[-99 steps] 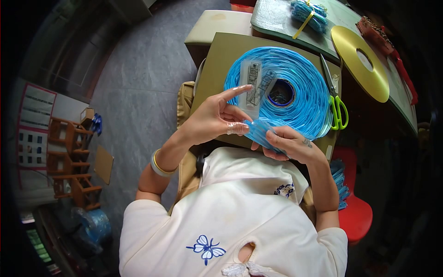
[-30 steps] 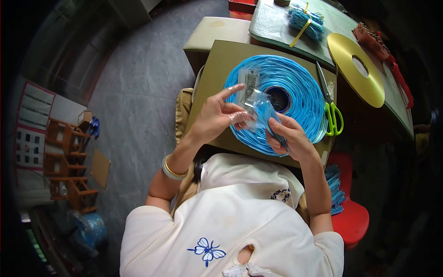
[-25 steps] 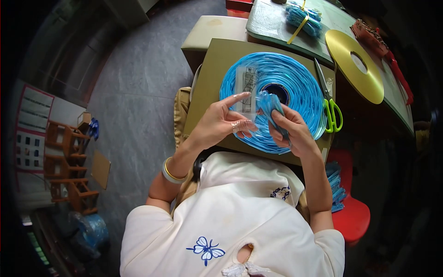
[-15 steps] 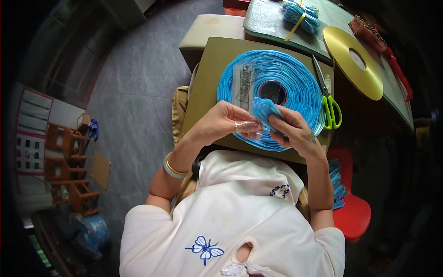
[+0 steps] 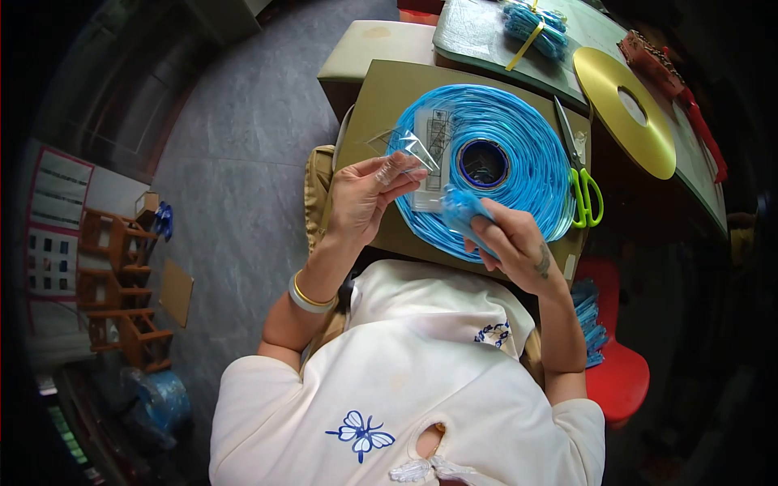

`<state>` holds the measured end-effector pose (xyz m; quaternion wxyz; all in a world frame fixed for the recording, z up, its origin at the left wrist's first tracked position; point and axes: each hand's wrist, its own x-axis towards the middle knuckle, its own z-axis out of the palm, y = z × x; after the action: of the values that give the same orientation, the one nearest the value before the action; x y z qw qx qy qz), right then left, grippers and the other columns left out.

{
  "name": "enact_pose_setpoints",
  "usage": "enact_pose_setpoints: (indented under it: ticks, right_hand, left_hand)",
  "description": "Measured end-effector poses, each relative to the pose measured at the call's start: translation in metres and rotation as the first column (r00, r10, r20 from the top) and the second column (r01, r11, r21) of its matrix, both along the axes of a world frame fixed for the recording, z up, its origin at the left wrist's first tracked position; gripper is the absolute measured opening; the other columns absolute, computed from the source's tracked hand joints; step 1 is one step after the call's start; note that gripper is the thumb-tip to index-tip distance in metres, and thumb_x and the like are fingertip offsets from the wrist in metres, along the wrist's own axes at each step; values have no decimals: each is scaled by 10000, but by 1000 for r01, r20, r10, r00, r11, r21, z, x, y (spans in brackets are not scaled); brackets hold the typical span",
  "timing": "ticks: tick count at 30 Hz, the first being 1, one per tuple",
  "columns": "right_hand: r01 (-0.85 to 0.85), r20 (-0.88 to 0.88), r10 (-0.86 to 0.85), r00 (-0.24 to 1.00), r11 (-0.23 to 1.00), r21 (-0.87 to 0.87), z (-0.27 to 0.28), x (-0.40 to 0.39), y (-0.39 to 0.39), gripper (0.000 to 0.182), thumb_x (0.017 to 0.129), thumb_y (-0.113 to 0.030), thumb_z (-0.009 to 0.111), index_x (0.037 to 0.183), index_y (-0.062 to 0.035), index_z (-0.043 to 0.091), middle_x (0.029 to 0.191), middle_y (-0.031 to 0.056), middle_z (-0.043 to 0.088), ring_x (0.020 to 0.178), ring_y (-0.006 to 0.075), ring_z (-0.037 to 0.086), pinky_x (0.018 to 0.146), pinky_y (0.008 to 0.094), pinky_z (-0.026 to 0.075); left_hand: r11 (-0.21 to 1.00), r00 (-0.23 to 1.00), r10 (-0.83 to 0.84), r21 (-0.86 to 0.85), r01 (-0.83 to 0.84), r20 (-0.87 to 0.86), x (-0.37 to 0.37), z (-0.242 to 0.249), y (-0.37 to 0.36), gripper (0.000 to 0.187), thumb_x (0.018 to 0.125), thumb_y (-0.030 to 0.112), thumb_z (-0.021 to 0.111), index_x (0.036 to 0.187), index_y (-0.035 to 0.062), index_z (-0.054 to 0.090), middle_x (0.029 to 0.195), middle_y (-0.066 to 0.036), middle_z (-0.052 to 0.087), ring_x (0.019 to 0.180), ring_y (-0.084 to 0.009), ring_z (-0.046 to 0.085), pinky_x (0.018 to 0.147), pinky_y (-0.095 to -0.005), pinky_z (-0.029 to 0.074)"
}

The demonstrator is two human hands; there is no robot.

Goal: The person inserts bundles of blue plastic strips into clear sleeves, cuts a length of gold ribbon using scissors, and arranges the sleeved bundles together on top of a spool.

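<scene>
My left hand [image 5: 361,198] pinches a thin clear plastic film [image 5: 415,149] between thumb and fingers, over the left side of the coil. A clear tape-like wrap covers part of a finger. My right hand [image 5: 519,243] is closed around a short bundle of blue strips [image 5: 462,209], whose bunched end points up and left. Beneath both hands lies a large flat coil of blue strand [image 5: 531,154] with a dark round core [image 5: 484,163]. On the coil's left part rests a clear plastic bag with dark print [image 5: 431,162].
The coil lies on a brown board [image 5: 381,89]. Green-handled scissors [image 5: 582,194] lie along its right edge. On the table beyond are a gold ribbon roll [image 5: 596,89] and a tied blue bundle [image 5: 535,28]. A red chair [image 5: 624,373] at right holds more blue bundles [image 5: 590,320].
My left hand has drawn away up and left from the blue bundle, and the clear film now shows spread above its fingers. My right hand has dipped slightly, still gripping the bundle.
</scene>
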<state>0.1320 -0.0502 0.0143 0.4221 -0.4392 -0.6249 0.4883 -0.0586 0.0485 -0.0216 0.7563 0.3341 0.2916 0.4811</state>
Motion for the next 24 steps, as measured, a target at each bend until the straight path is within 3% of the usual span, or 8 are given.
enact_pose_setpoints:
  ticks: [5,10,16,24]
  right_hand:
    - [31,168,-54,984,990,136,-9,-5,5,119,876,-58,479,982,-30,526,623,26,503,462,96,394,442,248,333]
    - [151,209,-175,962,981,124,-1,-9,4,229,867,-17,475,1093,-31,508,637,35,517,475,121,390,456,259,325]
    - [118,242,-152,958,982,149,1,-6,4,262,868,-13,472,1128,-39,491,642,36,521,476,124,388,461,259,317]
    - [110,216,-138,966,984,139,3,-7,4,260,875,-21,471,1133,-43,493,645,34,524,490,113,401,465,253,324]
  left_hand:
    - [996,997,-66,-58,67,27,0,7,-6,246,759,172,677,873,-40,627,838,-154,657,760,-216,661,657,-248,557]
    - [984,985,-146,-90,154,91,2,13,-12,262,766,190,669,872,-45,620,825,-150,657,758,-221,661,653,-238,557]
    - [984,977,-162,-52,171,140,-1,8,-13,244,798,193,633,912,-22,625,916,-150,652,771,-222,659,711,-285,555]
    - [996,996,-85,28,84,36,2,8,-17,253,804,209,625,911,-19,631,935,-159,647,763,-218,660,690,-274,555]
